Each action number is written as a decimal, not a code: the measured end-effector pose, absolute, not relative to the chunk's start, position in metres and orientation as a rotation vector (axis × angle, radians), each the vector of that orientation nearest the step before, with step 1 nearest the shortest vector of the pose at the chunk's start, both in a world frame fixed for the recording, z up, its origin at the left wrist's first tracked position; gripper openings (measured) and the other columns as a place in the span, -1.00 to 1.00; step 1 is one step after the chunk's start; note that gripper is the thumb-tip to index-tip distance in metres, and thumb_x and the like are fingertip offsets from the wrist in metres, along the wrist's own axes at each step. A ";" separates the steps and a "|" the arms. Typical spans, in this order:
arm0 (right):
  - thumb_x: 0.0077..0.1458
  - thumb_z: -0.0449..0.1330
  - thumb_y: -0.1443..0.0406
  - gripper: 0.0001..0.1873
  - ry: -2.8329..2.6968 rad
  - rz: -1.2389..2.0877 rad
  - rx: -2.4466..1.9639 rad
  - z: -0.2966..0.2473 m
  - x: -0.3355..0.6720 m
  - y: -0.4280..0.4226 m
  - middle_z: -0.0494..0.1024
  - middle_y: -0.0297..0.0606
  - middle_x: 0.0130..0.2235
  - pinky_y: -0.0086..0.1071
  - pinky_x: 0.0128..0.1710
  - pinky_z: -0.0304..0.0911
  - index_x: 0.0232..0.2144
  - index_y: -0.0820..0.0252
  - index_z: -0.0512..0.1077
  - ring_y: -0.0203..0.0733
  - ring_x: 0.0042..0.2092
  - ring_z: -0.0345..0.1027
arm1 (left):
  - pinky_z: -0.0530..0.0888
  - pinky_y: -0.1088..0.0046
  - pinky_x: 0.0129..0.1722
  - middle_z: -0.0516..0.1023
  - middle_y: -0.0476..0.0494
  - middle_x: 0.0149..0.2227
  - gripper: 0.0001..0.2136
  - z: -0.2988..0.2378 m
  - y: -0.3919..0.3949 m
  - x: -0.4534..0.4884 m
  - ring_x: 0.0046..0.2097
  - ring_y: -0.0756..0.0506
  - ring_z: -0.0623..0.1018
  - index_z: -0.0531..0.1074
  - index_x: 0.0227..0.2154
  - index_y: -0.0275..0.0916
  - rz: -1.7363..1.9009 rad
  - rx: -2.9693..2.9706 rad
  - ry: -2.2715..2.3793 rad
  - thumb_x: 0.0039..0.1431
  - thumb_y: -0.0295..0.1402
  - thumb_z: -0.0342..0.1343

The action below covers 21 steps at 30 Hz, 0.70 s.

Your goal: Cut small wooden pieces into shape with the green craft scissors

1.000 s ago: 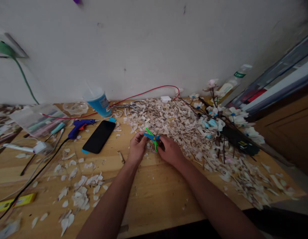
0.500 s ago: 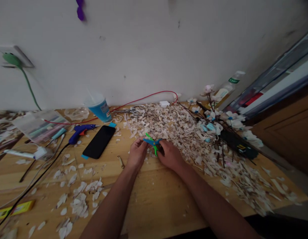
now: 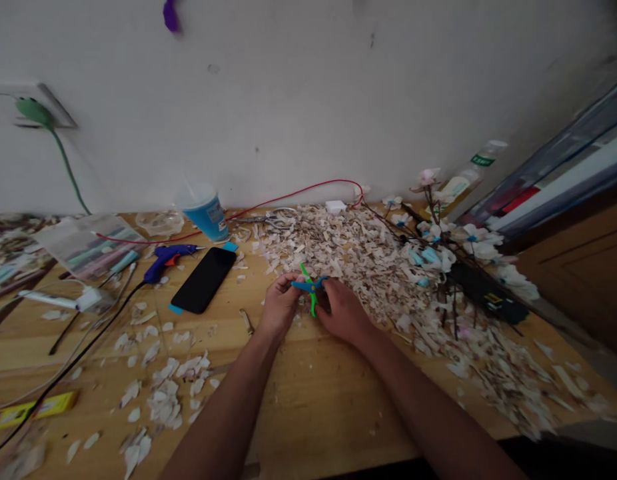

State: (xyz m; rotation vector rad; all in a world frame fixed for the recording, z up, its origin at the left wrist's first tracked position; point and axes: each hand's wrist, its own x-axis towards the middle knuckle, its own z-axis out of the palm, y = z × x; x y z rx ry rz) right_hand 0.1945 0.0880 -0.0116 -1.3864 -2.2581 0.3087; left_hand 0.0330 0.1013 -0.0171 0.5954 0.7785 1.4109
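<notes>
A pair of blue and green scissors (image 3: 312, 287) is in my right hand (image 3: 344, 310), whose fingers close around the handle end. Their blades stand apart, pointing left and up. My left hand (image 3: 280, 303) is pinched right beside the blade tips. Whatever lies between its fingertips is too small to make out, though a pale bit shows near them. Both hands are above the table at the front edge of a wide heap of whitish scraps (image 3: 333, 240). A short brownish piece (image 3: 247, 322) lies left of my left wrist.
Left of my hands lie a black phone (image 3: 204, 280), a blue glue gun (image 3: 166, 260) with its cord, and loose pale petals (image 3: 164, 403). A blue cup (image 3: 207, 217) stands by the wall. Flowering branches (image 3: 438, 247) and a bottle (image 3: 458, 187) are at the right.
The scissors' blades are spread wider, the green one now pointing more upward. My hands stay close together, and the whole view has shifted slightly.
</notes>
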 end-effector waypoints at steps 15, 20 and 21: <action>0.03 0.12 0.31 -0.74 -2.222 0.327 -1.370 -0.015 0.196 0.090 0.44 -0.11 -0.21 -0.22 -0.18 0.18 -0.18 0.17 0.24 -0.03 -0.17 0.30 | 0.44 0.55 -0.25 0.60 -0.01 -0.41 -0.70 -0.015 0.102 0.035 -0.37 0.05 0.54 0.55 -0.41 -0.25 1.430 0.558 0.756 -0.25 -0.34 0.48; 0.03 0.12 0.31 -0.77 -2.197 0.320 -1.359 -0.013 0.196 0.090 0.45 -0.14 -0.23 -0.24 -0.20 0.17 -0.21 0.17 0.25 -0.05 -0.19 0.30 | 0.44 0.56 -0.31 0.60 -0.02 -0.42 -0.73 -0.014 0.101 0.034 -0.40 0.05 0.53 0.57 -0.41 -0.25 1.408 0.557 0.746 -0.21 -0.31 0.47; 0.03 0.13 0.31 -0.78 -2.192 0.319 -1.365 -0.013 0.196 0.090 0.46 -0.14 -0.23 -0.25 -0.20 0.17 -0.21 0.16 0.26 -0.05 -0.19 0.31 | 0.44 0.56 -0.33 0.59 -0.02 -0.44 -0.74 -0.014 0.101 0.033 -0.42 0.05 0.52 0.57 -0.41 -0.25 1.400 0.564 0.748 -0.20 -0.30 0.47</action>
